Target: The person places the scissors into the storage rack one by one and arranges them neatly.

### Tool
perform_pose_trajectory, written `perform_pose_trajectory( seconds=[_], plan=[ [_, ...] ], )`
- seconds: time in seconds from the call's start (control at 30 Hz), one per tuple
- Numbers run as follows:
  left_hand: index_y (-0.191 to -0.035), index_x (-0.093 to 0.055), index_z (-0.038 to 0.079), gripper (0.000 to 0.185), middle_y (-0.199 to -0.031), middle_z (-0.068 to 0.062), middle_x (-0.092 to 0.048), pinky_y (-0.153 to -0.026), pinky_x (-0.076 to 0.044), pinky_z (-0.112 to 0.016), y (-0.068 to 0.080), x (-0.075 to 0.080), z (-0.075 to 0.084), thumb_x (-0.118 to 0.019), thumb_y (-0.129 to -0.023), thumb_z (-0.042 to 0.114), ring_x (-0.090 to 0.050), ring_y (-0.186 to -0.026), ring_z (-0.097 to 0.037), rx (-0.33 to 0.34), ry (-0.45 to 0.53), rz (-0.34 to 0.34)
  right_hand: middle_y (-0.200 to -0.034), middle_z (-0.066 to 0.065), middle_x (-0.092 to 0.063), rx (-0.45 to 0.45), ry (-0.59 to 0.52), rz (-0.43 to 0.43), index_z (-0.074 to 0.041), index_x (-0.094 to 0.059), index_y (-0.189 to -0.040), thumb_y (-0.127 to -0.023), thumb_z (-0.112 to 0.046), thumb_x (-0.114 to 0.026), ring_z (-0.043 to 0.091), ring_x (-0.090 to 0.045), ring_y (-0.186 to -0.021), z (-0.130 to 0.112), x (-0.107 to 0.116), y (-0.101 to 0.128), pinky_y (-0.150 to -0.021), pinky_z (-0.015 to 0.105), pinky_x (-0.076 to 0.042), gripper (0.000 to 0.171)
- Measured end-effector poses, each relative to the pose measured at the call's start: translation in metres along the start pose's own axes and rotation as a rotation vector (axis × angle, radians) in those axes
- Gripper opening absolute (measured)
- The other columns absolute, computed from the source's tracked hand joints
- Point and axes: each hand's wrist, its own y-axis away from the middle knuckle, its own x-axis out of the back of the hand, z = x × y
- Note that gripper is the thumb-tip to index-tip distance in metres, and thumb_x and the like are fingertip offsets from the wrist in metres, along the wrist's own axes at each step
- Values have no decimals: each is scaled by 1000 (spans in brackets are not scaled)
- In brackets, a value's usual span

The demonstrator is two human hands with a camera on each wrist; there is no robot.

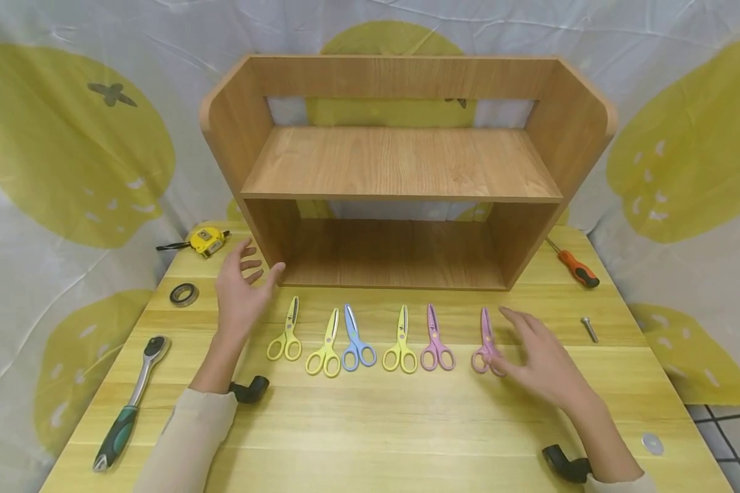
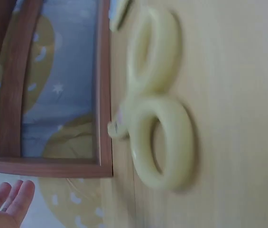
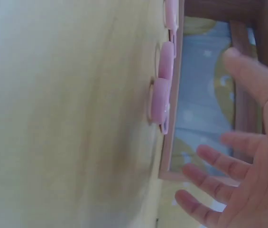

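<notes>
My left hand (image 1: 240,291), fingers spread and holding nothing, is beside the front left corner of the wooden shelf (image 1: 401,164). In the head view my right hand (image 1: 545,363) hovers with parted fingers, its thumb overlapping the handle of the rightmost purple scissors (image 1: 487,342). A row of scissors lies in front of the shelf, blades pointing toward it. From the left come yellow scissors (image 1: 286,332), a second yellow pair (image 1: 325,349), blue scissors (image 1: 355,339), more yellow scissors (image 1: 401,342) and another purple pair (image 1: 434,339). The left wrist view shows yellow handles (image 2: 164,142) close up.
A yellow tape measure (image 1: 206,241), a bearing ring (image 1: 183,294) and a ratchet wrench (image 1: 129,404) lie along the left side. On the right are an orange-black screwdriver (image 1: 576,267), a bolt (image 1: 589,329) and a metal disc (image 1: 652,444). A patterned curtain (image 1: 74,137) hangs around the table.
</notes>
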Motion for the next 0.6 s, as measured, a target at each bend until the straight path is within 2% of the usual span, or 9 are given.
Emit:
perform_pose_trajectory(
  seconds=[0.13, 0.27, 0.43, 0.6],
  plan=[
    [-149, -50, 8, 64, -134, -17, -62, -91, -61, -44, -4, -1, -1, -78, -93, 24, -67, -114, -32, 48, 43, 11, -146, 21, -51, -74, -57, -40, -5, -41, -154, -90, -53, -76, 47, -49, -134, 3, -3, 10, -103, 72, -43, 87],
    [-145, -54, 10, 54, -129, -13, -66, -89, -61, -37, -7, -4, -4, -74, -96, 23, -70, -110, -27, 53, 33, 21, -138, 19, -56, -118, -103, -54, -4, -44, -152, -87, -54, -79, 44, -53, -129, 5, -6, 16, -105, 69, -43, 89],
    [-143, -57, 11, 47, -126, -11, -69, -91, -61, -40, -10, -5, -8, -70, -99, 23, -71, -110, -25, 54, 22, 28, -123, 14, -63, -101, -134, -48, -1, -53, -145, -83, -48, -85, 34, -62, -112, 6, -9, 18, -98, 59, -52, 84],
    [-142, -59, 15, 44, -124, -9, -71, -91, -61, -41, -14, -5, -12, -69, -100, 24, -71, -110, -25, 55, 19, 36, -117, 9, -66, -78, -134, -73, -4, -61, -137, -81, -49, -86, 25, -62, -104, 5, -15, 16, -89, 48, -55, 76]
  ],
)
